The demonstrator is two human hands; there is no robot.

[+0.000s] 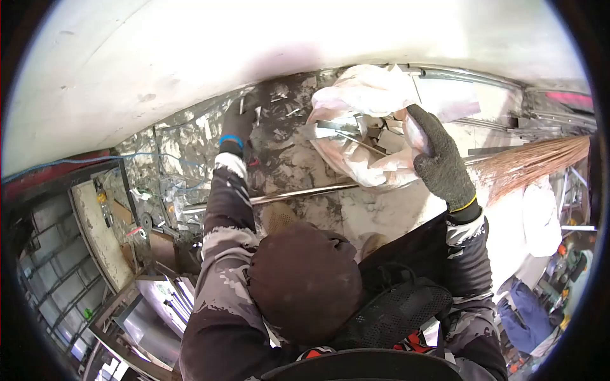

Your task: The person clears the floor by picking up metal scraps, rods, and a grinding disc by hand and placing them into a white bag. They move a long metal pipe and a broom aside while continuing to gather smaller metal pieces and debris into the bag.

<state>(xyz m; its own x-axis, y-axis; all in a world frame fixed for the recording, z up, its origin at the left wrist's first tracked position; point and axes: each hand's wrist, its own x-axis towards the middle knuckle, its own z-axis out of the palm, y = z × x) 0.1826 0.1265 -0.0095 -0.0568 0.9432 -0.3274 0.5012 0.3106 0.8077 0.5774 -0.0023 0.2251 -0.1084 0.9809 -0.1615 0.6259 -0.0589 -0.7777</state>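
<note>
Left hand (240, 124), in a dark glove with a blue cuff, is down in the metal scraps (279, 136) heaped on the floor (394, 206) at the foot of the wall (254, 51). The fingers are bent into the pile, with thin slivers poking out beside them. Whether that grip has closed on any of them I cannot tell from up here.

Right hand (441, 162), in a grey knit glove, has the rim of the plastic sack (368, 95) clamped between thumb and fingers. It looks held like that to lift the mouth and gape it toward the pile, so pieces can drop straight in. Metal offcuts (372, 130) already lie inside, flat strips and angled bits.

The sack sits on the floor just beside the scraps, probably for a short reach between the two. A metal tube (298, 192) lies across the floor below the sack, and a broom (540, 159) lies with its bristles fanned out to the right.
</note>
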